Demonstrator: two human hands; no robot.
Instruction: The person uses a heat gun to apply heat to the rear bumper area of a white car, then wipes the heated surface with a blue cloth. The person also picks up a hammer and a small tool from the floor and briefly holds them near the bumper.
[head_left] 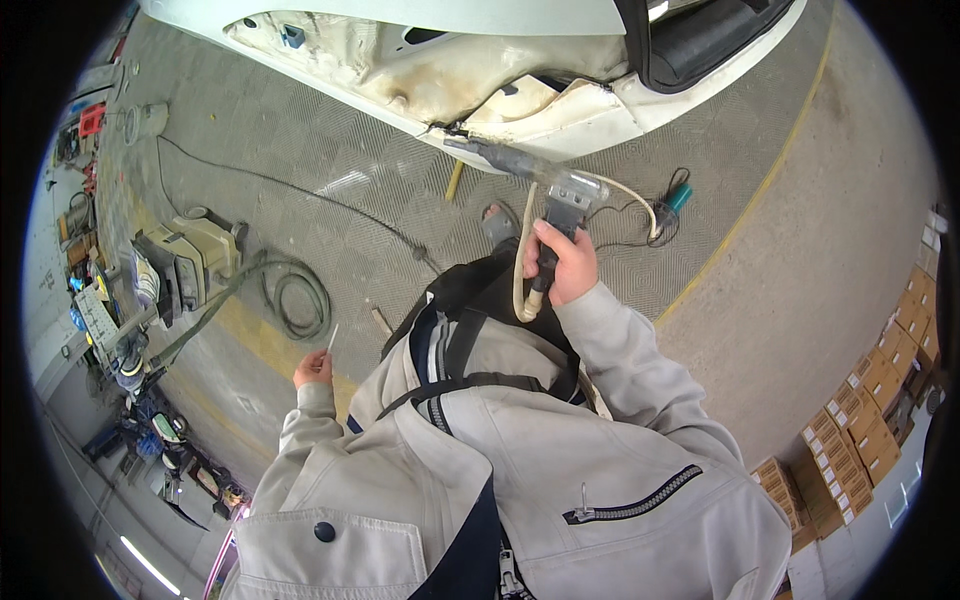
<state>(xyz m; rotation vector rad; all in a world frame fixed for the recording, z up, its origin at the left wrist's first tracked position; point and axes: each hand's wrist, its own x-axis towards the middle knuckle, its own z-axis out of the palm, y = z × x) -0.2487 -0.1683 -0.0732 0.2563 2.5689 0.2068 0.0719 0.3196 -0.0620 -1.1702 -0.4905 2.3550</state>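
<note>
The tool (566, 198) (in the right hand (568, 266)) points left, long barrel (528, 165) slanting forward.

Moderate even light, glowing tube lamp (150, 566) lower left, glare on floor (350, 183), bent edges, black corners

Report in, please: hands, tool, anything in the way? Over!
Right hand gripping handheld tool. Left hand pinching thin white stick. Tool near white car body. Pale hose beside right hand.
</note>
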